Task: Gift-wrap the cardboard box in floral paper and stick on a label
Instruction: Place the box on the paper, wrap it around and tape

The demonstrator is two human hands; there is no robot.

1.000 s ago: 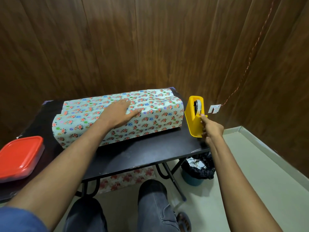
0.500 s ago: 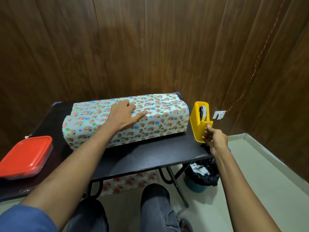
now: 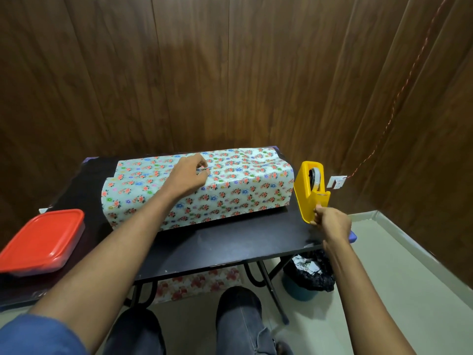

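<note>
The box, wrapped in floral paper, lies lengthwise on the black table. My left hand rests on the top of the box near the middle. Its fingers are curled, and thumb and forefinger pinch the paper there. A yellow tape dispenser stands at the table's right end, just beyond the box. My right hand is below the dispenser's front edge, fingers closed on the tape end drawn down from the cutter. The tape strip itself is barely visible. No label is in view.
A container with a red lid sits at the table's left front corner. Under the table's right side stands a bin lined with a black bag, and a scrap of floral paper lies on the floor. Wooden walls enclose the back and right.
My left hand's fingers went from lying flat on the box top to curled and pinching. My right hand slid down from the dispenser's roll to its lower front edge.
</note>
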